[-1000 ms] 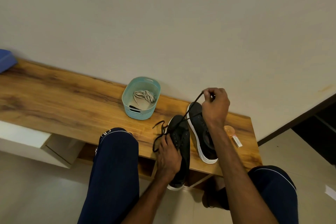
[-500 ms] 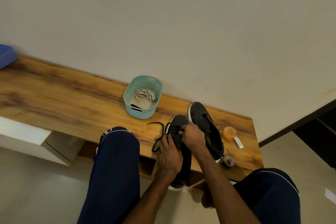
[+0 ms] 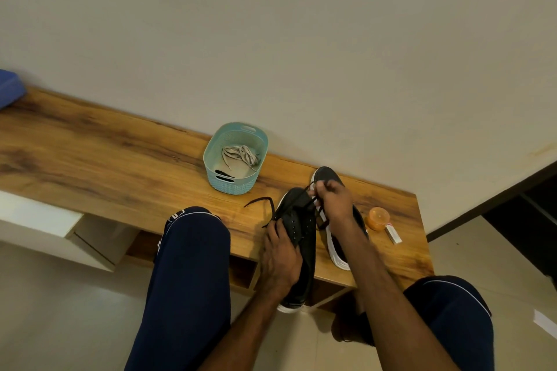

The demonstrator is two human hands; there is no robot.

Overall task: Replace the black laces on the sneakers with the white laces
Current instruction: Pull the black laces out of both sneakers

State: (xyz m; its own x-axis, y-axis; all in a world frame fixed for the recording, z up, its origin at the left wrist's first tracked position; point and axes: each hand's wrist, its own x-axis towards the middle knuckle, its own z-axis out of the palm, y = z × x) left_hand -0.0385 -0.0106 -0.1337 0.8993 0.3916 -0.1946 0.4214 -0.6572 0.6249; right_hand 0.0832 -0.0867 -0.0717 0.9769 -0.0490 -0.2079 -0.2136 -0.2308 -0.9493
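Two black sneakers with white soles lie side by side on the wooden bench (image 3: 105, 156). My left hand (image 3: 281, 256) grips the near part of the left sneaker (image 3: 297, 214). My right hand (image 3: 333, 202) pinches the black lace (image 3: 304, 200) above that shoe's toe end, with a loop pulled up from the eyelets. A loose end of the lace trails to the left on the bench. My right hand and forearm partly hide the right sneaker (image 3: 337, 253). The white laces (image 3: 241, 154) lie bundled in a teal basket (image 3: 217, 150) behind the shoes.
An orange round container (image 3: 377, 218) and a small white box (image 3: 393, 235) sit on the bench's right end. A blue object (image 3: 9, 87) lies at the far left. My knees in dark blue trousers flank the shoes. The wall rises right behind the bench.
My right hand came down from a high pull to the left sneaker's eyelets, then rose a little toward the toe with a loop of black lace. My left hand stays on the shoe.
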